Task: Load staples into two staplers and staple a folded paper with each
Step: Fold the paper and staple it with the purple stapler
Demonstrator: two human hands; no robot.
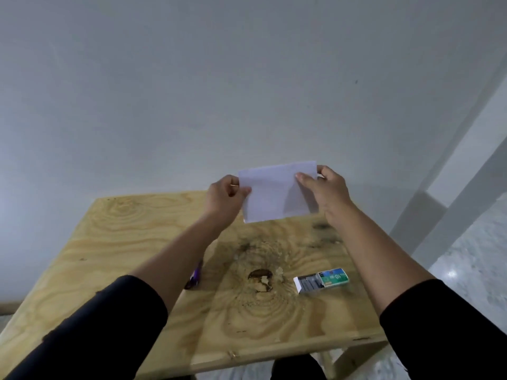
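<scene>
A folded white paper (277, 192) is held up in the air above the far part of the wooden table (131, 242). My left hand (223, 194) pinches its left edge. My right hand (325, 192) grips its right side, thumb on the front. A purple stapler (195, 275) lies on the table, mostly hidden under my left forearm. An open box of staples (321, 281) with a green label lies on the right of the table, its tray slid out. A second stapler is not in view.
A dark knot (260, 278) marks the table's middle. The table stands against a plain white wall (247, 91). A white frame (452, 201) rises at the right over a pale tiled floor (480, 256).
</scene>
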